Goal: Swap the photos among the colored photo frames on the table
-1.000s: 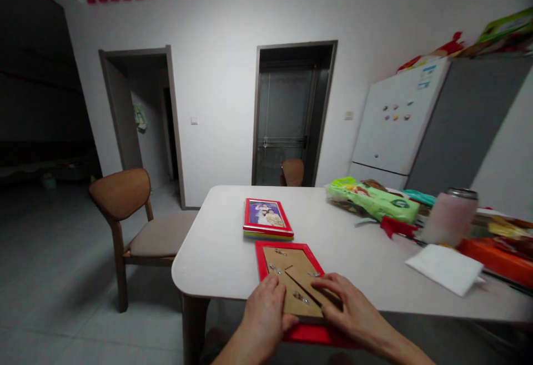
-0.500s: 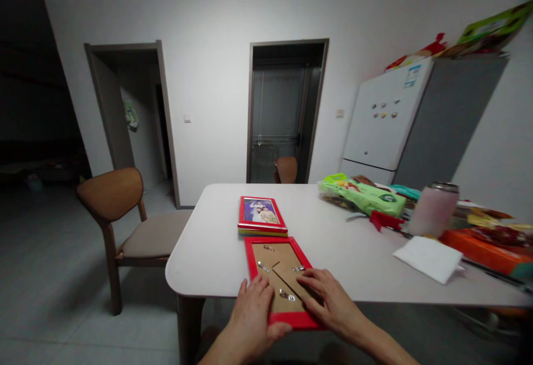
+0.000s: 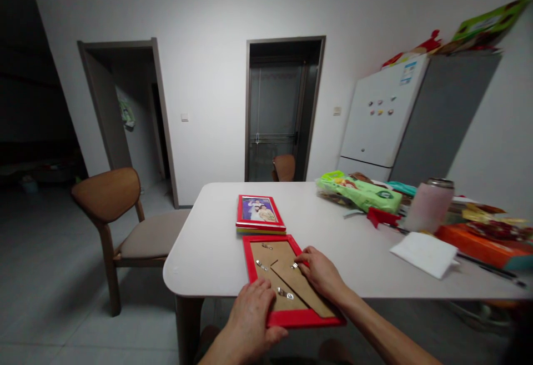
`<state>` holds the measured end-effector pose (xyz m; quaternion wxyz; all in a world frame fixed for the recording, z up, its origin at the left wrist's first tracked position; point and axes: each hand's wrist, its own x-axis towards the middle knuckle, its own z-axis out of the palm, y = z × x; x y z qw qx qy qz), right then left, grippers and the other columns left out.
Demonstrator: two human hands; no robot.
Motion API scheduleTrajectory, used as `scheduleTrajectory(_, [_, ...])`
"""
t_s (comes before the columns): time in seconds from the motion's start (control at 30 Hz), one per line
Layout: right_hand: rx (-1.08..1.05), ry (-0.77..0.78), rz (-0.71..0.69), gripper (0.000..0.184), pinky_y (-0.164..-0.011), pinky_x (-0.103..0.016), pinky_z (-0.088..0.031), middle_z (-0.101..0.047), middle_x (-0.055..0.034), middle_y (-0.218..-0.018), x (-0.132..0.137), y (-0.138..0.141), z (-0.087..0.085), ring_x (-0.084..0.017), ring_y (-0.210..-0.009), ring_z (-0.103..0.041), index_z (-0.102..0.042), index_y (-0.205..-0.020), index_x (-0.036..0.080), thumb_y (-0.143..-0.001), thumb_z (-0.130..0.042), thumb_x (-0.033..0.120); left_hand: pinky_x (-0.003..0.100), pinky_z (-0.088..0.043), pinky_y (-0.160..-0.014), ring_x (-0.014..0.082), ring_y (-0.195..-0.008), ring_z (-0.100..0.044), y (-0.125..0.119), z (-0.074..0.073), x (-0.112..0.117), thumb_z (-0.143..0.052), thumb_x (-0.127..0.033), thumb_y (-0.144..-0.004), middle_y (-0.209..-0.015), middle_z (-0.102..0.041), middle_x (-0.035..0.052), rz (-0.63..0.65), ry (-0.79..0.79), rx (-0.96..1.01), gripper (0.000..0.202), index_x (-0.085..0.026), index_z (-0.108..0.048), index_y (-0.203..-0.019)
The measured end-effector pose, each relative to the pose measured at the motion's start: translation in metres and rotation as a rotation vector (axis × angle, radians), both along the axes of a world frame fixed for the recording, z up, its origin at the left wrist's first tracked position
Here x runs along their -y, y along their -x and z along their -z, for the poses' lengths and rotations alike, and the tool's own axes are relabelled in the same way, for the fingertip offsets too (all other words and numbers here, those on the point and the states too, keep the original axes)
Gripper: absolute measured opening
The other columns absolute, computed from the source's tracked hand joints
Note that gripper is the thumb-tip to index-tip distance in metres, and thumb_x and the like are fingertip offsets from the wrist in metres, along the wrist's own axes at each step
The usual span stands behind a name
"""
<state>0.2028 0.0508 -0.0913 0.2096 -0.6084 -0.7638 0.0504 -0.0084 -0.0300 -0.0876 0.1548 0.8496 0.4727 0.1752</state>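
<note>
A red picture frame (image 3: 254, 276) lies face down at the table's near edge, its brown cardboard back and metal clips showing. My left hand (image 3: 251, 312) rests on its near left corner, fingers flat on the backing and thumb under the red rim. My right hand (image 3: 320, 272) lies on the right side of the backing, fingertips pinched at a metal clip by the frame's right rim. Just beyond it sits a stack of frames (image 3: 259, 213), the top one red with a photo facing up.
A white table (image 3: 208, 243) carries a green packet (image 3: 360, 191), a pink flask (image 3: 428, 205), a white napkin (image 3: 423, 253) and clutter at right. A wooden chair (image 3: 125, 215) stands left. A fridge (image 3: 391, 115) and two doorways are behind.
My right hand has slid forward along the backing to the clip at the right rim. My left hand has stayed at the near corner. The camera has shifted slightly.
</note>
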Motion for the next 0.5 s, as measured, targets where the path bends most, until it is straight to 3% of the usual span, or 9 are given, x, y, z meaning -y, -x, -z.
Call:
scheduleTrajectory(0.37, [0.046,0.031,-0.229,0.032,-0.075,-0.024,-0.04,-0.053,-0.0075,-0.092,0.014,-0.006,-0.009,-0.014,-0.077,-0.053,-0.064,-0.078,0.016,-0.077,-0.033,0.021,0.036,-0.027,-0.097,0.0235,-0.116,-0.035,0.001,-0.002,0.001,-0.062,-0.043,-0.061,-0.125,-0.042,0.0078,-0.059,0.007,0.024,0.057,-0.019,-0.046,-0.11])
scheduleTrajectory(0.5, [0.064,-0.064,-0.191,0.033,-0.081,-0.03,-0.037,-0.053,-0.0102,-0.098,0.025,-0.002,-0.007,-0.019,-0.091,-0.049,-0.062,-0.091,0.015,-0.078,-0.033,0.024,0.033,-0.027,-0.097,0.0225,-0.116,-0.034,0.005,-0.002,-0.003,-0.064,-0.042,-0.06,-0.126,-0.041,0.0083,-0.051,0.03,0.042,0.058,-0.017,-0.047,-0.11])
